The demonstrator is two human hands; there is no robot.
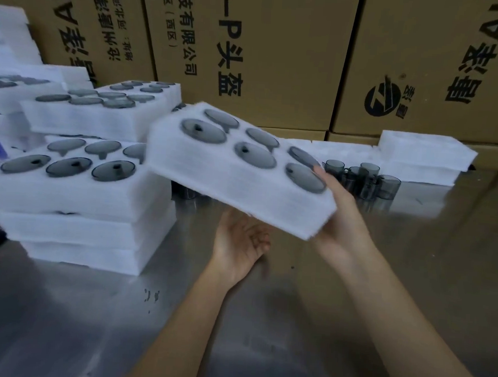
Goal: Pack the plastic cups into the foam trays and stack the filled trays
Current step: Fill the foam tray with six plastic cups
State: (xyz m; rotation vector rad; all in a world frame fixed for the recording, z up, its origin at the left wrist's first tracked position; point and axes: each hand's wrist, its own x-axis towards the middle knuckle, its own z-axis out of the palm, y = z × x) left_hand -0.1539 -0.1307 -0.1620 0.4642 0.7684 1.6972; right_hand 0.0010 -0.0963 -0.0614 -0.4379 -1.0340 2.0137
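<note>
1. Looking down from the head camera, a filled foam tray (237, 170) hangs tilted in the air, its left end high over the near stack of filled trays (75, 195) and its right end low. All six pockets seem to hold grey plastic cups (255, 154).

2. Only the right hand (338, 211) grips this tray, at its lower right corner, thumb on top beside the nearest cup and fingers underneath. The left hand (240, 240) is spread wide, palm up, just below the tray's near edge and holding nothing; I cannot tell whether it touches the foam.

3. Risk: a one-corner grip on soft foam could let the tray sag or twist, and the tilt could slide cups out towards the low end.

4. Risk: the stack on the left already sits unevenly, its layers offset. Landing the tray off-centre could leave it overhanging, or shove the top layer and tip the pile towards the table (292, 322) edge.

5. Risk: loose cups (362, 177) stand on the table behind the right hand; a sweep of the wrist or tray corner could knock them over.

6. The picture is blurred around the tray, so exact seating of each cup is unclear.
</note>
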